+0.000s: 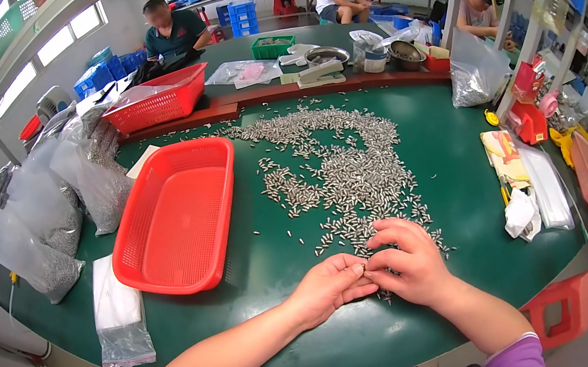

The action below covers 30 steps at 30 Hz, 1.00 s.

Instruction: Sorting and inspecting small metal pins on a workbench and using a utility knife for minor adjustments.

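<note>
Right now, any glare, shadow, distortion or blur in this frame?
Head view: fisheye bows the near edge of the table, corners black; upper-left windows blown out; soft glare near the table's front; near red basket shadowed along its right side; left hand and right hand fairly sharp, detail between them too small to tell.

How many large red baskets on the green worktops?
2: one basket left of the metal pieces, the other basket farther back by the red ledge. Others could be hidden behind the plastic bags.
</note>
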{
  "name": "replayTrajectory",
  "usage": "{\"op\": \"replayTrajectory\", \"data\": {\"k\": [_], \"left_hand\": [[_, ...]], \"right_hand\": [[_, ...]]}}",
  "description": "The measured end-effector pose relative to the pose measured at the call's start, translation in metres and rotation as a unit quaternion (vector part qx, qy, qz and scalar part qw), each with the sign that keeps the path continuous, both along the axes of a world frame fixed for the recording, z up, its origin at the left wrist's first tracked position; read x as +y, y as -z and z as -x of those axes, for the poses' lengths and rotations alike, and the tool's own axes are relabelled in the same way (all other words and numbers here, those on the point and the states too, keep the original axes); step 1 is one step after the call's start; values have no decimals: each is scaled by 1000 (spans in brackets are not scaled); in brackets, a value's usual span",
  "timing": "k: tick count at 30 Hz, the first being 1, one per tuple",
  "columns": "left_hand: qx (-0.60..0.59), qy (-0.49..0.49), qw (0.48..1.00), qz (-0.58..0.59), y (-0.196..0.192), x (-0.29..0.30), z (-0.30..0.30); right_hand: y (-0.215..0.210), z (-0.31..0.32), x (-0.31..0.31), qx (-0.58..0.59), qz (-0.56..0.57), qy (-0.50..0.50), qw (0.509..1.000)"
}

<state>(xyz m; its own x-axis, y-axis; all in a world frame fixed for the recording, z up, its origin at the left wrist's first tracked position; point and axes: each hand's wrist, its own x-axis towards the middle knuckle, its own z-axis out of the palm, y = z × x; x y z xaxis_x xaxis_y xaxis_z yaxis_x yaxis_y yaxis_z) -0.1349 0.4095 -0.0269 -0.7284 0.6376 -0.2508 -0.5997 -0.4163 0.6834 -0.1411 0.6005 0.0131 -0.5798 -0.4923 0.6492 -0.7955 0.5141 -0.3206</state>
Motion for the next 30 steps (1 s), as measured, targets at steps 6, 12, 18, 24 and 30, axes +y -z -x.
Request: {"op": "replayTrajectory", "data": {"k": [6,12,18,24,30], "left_hand": [[15,-2,999,-32,2,2,0],[16,6,999,-37,-1,3,-2],[34,2,999,-31,1,0,2],[24,4,999,-24,1,2,2],[15,7,1000,-18,0,1,0]], "right_hand": [[2,0,1,-22,5,1,1000],[4,-1,2,-28,12,16,999],[1,0,-1,-23,4,18,1000],[5,1,0,-26,5,3,1000],[1,-1,-1,-22,8,1,1000]]}}
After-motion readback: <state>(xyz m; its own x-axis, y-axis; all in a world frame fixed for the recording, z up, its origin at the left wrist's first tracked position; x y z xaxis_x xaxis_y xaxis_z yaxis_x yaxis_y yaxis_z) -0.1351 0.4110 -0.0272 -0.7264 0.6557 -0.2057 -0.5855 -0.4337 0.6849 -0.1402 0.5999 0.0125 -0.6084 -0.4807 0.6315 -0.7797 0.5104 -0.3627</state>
